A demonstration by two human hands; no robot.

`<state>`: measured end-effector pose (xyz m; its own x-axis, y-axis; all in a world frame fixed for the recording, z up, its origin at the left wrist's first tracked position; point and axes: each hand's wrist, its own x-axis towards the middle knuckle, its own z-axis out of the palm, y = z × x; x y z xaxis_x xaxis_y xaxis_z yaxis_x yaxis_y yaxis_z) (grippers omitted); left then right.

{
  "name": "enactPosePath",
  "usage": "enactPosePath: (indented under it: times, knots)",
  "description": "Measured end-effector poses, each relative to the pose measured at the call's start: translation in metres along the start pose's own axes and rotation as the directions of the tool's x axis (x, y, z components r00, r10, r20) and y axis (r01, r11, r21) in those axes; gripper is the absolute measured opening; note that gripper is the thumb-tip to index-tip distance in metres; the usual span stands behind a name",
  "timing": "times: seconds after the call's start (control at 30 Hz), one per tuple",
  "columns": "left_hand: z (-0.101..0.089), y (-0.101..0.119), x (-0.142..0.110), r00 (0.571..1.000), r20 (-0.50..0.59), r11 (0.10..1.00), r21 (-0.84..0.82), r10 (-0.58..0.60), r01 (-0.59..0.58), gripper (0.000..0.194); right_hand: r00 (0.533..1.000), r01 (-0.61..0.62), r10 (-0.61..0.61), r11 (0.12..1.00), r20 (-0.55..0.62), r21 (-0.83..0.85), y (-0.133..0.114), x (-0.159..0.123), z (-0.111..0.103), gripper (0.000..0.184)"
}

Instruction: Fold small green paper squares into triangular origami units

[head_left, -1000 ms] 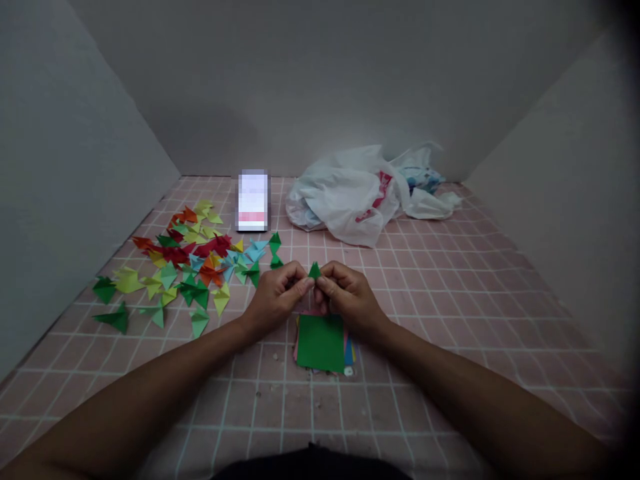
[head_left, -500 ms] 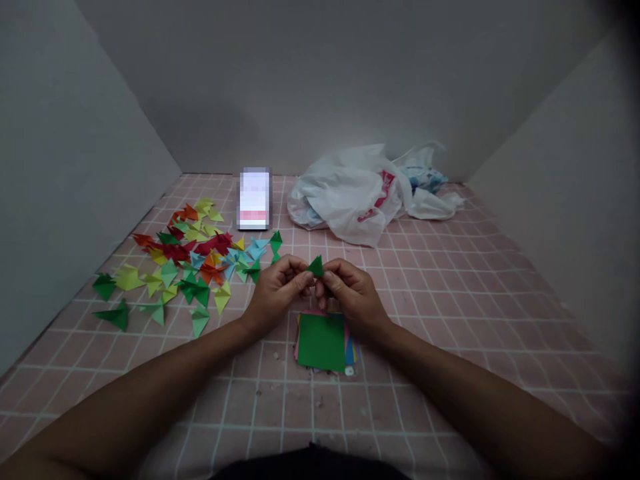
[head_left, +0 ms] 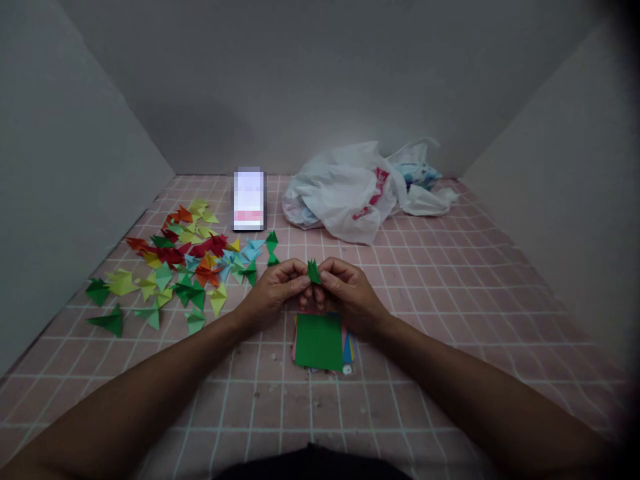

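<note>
Between my two hands is a small folded piece of green origami paper [head_left: 313,272], its pointed layers standing upward. My left hand [head_left: 280,287] pinches its left side with thumb and fingers. On the other side my right hand [head_left: 347,288] grips it the same way, partly hiding its lower part. Just below the hands lies a stack of square origami paper [head_left: 320,341], a green sheet on top and pink, blue and yellow edges showing. Several folded paper pieces [head_left: 189,290] in green, yellow, red, orange and light blue lie spread out to the left.
A phone [head_left: 249,200] with a lit, blurred screen stands upright at the back. Right of it sits a crumpled white plastic bag [head_left: 340,193], with a smaller bag [head_left: 425,193] behind. Pale walls enclose the pink tiled-pattern surface [head_left: 475,300] on three sides.
The green folded paper has turned between my fingers; its separate upright points now show instead of a broad triangular face. Both hands stay nearly in place, and the view has shifted slightly.
</note>
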<state>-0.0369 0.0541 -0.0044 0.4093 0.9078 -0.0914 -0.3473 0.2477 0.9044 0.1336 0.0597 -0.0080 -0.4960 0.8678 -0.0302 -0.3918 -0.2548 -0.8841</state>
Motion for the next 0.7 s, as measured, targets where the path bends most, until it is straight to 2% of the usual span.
enactPosePath:
  times: [0.37,0.53,0.7]
  knots:
    - [-0.0025,-0.0045,0.0017,0.999,0.024,0.999,0.002,0.038,-0.038,0.027,0.999,-0.003,0.004,1.0,0.053,-0.03,-0.0029,-0.0009,0.0013,0.025]
    - [-0.0004,-0.0012,-0.0004,0.992,0.053,0.985,0.13,0.111,-0.117,0.028,0.996,0.029,-0.043,0.983,-0.072,-0.181,-0.0058,-0.0028,0.0014,0.023]
    - [0.0015,-0.0003,-0.0027,0.997,-0.004,0.976,0.206,0.071,-0.069,0.032,0.984,0.076,-0.124,0.943,-0.131,-0.324,-0.0073,-0.0039,0.0014,0.025]
